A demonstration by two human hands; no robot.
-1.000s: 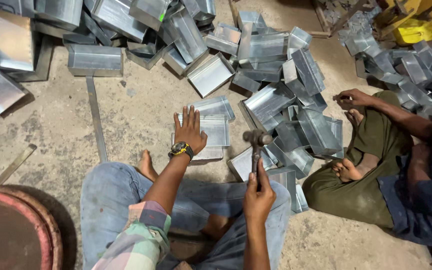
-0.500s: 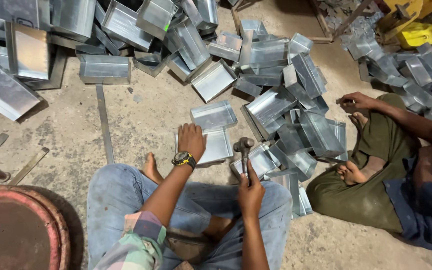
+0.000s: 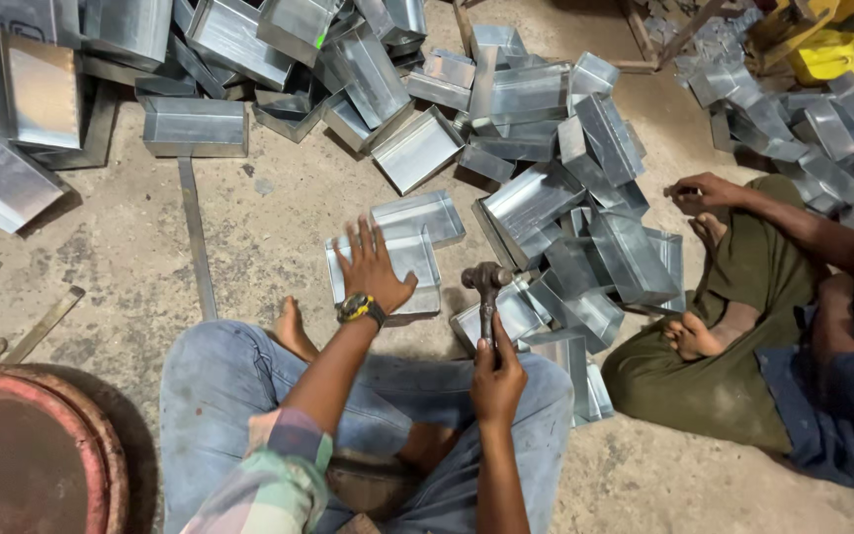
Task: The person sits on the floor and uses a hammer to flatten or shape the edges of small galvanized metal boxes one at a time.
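**Both arms stretched forward, one hand flat, one hand closed**

The person sits with knees bent and apart, in blue jeans. The left arm reaches forward from a checked sleeve. The left hand (image 3: 373, 267) is turned palm down, the fingers spread wide and flat. On its wrist sits a watch (image 3: 360, 309) with a yellow rim. The right arm is bare and goes straight forward. The right hand (image 3: 497, 381) is closed into a fist, thumb on top, knuckles toward the right.
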